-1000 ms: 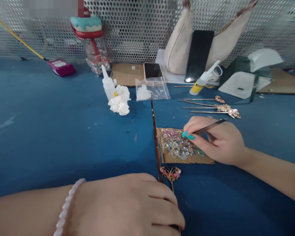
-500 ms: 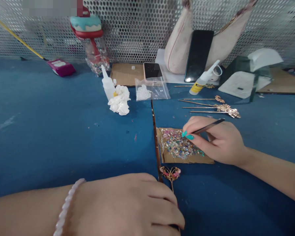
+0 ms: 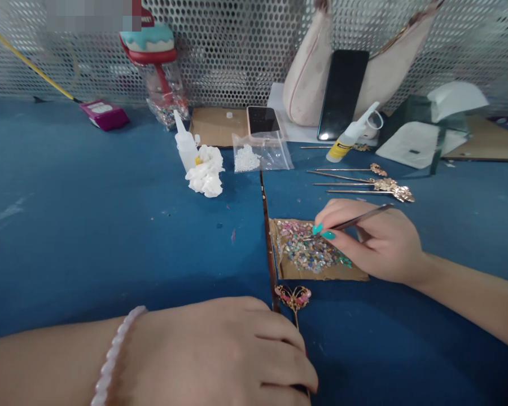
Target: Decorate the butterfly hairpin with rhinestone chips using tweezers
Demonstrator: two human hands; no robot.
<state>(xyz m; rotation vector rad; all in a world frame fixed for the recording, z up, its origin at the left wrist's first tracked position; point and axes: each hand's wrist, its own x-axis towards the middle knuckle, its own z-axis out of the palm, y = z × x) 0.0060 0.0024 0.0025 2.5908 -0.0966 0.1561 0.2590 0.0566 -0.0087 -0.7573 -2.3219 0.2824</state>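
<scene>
While the right hand (image 3: 376, 242), at three o'clock of the cardboard (image 3: 322, 274), pinches tweezers (image 3: 364, 217) over small gems (image 3: 311, 255), the butterfly hairpin (image 3: 295, 300) lies at six, its stem running under the left hand (image 3: 224, 352), whose grip I can't tell.
</scene>
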